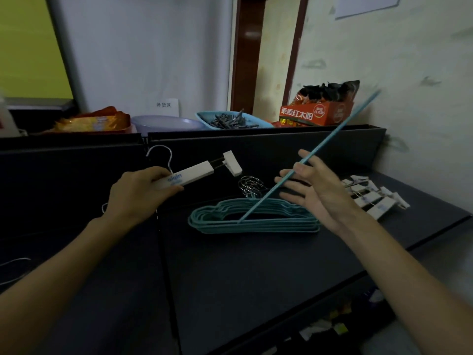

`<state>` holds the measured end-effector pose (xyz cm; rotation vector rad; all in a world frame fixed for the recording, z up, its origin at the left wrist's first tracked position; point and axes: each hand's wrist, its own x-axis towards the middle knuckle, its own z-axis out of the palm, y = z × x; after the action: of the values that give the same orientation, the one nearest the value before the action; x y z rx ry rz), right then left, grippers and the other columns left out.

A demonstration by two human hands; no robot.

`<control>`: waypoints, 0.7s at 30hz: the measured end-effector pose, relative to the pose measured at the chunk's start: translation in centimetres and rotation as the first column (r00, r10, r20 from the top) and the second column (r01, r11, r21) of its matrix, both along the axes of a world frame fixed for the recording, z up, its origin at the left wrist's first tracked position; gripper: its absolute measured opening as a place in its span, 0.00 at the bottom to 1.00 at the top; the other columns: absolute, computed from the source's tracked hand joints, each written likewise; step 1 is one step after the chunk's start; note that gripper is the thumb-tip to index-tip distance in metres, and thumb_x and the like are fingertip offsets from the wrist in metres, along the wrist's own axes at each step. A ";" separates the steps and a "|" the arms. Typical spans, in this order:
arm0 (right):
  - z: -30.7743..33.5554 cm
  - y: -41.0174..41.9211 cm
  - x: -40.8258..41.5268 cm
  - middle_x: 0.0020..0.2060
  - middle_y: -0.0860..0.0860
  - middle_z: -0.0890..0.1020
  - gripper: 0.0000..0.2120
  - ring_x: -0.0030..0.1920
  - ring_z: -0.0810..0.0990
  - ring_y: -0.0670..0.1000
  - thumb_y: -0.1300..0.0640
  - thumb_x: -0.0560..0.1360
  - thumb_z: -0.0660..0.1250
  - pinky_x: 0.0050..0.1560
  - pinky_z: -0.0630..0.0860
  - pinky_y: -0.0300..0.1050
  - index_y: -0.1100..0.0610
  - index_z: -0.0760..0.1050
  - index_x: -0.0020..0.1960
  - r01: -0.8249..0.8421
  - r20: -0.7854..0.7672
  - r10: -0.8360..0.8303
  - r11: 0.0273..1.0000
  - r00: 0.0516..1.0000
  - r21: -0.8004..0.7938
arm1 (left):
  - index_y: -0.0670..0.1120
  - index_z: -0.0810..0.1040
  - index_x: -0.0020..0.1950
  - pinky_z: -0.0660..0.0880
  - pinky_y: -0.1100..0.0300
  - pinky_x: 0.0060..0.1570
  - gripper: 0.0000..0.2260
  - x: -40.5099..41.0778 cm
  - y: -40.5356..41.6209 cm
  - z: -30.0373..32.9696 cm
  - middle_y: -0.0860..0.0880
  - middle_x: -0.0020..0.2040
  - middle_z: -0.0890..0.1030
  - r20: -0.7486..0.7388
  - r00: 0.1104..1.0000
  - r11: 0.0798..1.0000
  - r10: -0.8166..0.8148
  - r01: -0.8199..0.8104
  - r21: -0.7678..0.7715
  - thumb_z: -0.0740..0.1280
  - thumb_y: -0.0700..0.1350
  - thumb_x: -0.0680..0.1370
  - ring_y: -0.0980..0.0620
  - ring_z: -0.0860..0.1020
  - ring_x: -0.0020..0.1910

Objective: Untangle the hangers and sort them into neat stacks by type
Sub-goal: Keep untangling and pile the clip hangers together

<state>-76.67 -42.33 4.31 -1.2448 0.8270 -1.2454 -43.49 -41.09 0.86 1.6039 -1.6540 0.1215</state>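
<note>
Left hand (138, 190) grip closed round white clip hanger (194, 172); right hand (314, 190) pinches teal hanger (320, 147) above teal stack (256, 221).

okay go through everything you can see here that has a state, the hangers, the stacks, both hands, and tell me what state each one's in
left hand: gripping the white clip hanger.
white clip hanger: lifted off the table, tilted.
right hand: fingers spread, thumb pinching the teal hanger.
teal hanger: raised edge-on, slanting, low end over the stack.
teal hanger stack: lying flat, nested, fairly neat.
white clip hanger pile: lying on the table to the right.
blue basket: holding grey clips.
</note>
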 end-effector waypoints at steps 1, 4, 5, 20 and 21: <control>-0.3 -0.4 -0.2 0.59 0.59 0.79 0.42 0.58 0.81 0.57 0.50 0.64 0.79 0.62 0.74 0.59 0.46 0.61 0.72 -0.012 0.018 0.012 1.000 1.000 0.010 | 0.51 0.81 0.56 0.77 0.53 0.42 0.18 -0.1 0.0 0.0 0.51 0.48 0.83 -0.026 1.000 1.000 -0.002 0.003 0.010 0.73 0.57 0.70 0.51 0.80 0.44; -1.1 -1.3 -0.6 0.57 0.56 0.82 0.48 0.59 0.80 0.55 0.46 0.52 0.84 0.61 0.74 0.58 0.47 0.64 0.67 -0.040 0.001 0.040 0.999 0.999 -0.008 | 0.51 0.81 0.54 0.79 0.52 0.42 0.18 -0.9 -0.1 -0.1 0.53 0.46 0.82 -0.133 0.990 0.998 -0.038 0.044 0.042 0.72 0.59 0.70 0.54 0.79 0.42; -1.4 -1.5 -0.8 0.58 0.55 0.82 0.48 0.59 0.80 0.55 0.46 0.51 0.84 0.60 0.74 0.57 0.48 0.65 0.66 -0.050 -0.009 0.049 0.999 0.999 -0.014 | 0.50 0.81 0.54 0.79 0.54 0.41 0.17 -1.5 0.0 0.0 0.53 0.46 0.82 -0.171 0.984 0.997 -0.055 0.064 0.044 0.72 0.58 0.70 0.56 0.79 0.41; -4.1 -2.9 0.7 0.60 0.55 0.80 0.43 0.60 0.79 0.54 0.54 0.53 0.84 0.53 0.78 0.45 0.53 0.66 0.62 -0.242 0.141 0.242 0.970 0.960 -0.022 | 0.46 0.81 0.47 0.77 0.63 0.34 0.14 -8.8 -0.7 0.4 0.49 0.41 0.84 -0.512 0.847 0.938 -0.142 0.281 0.205 0.72 0.55 0.71 0.54 0.82 0.37; -4.2 -3.1 0.7 0.60 0.55 0.80 0.43 0.60 0.79 0.53 0.55 0.52 0.84 0.53 0.78 0.45 0.53 0.65 0.62 -0.247 0.134 0.248 0.969 0.959 -0.025 | 0.47 0.81 0.47 0.77 0.62 0.36 0.15 -8.7 -0.7 0.3 0.49 0.41 0.84 -0.489 0.862 0.939 -0.135 0.269 0.215 0.72 0.56 0.70 0.55 0.83 0.38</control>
<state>-75.92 -45.46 0.14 -1.2141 0.5488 -1.1170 -52.17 -41.82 1.12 1.4898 -1.4807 -0.5933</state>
